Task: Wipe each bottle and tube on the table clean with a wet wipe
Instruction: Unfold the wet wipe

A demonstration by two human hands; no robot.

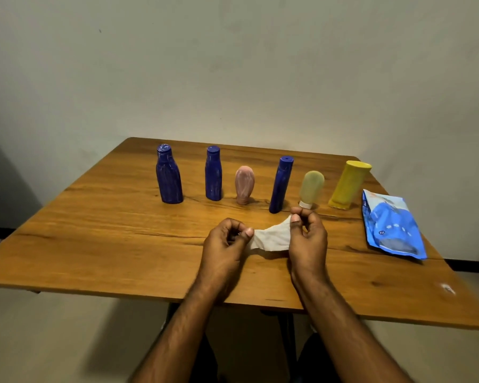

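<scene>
Centrally, both hands pinching wet wipe [271,236] ends, left hand [225,244], right hand [309,239], bottles just beyond.

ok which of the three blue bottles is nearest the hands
The slim blue bottle standing third from the right, between the pink tube and the pale yellow tube; the other two stand farther back left.

Both bare forearms reach forward from the bottom edge, wrists close together. The left hand [224,241] has its fingers curled, thumb pressed against the index finger in a pinch grip. The right hand [307,236] is raised slightly higher, thumb and fingertips also pinched together
</scene>
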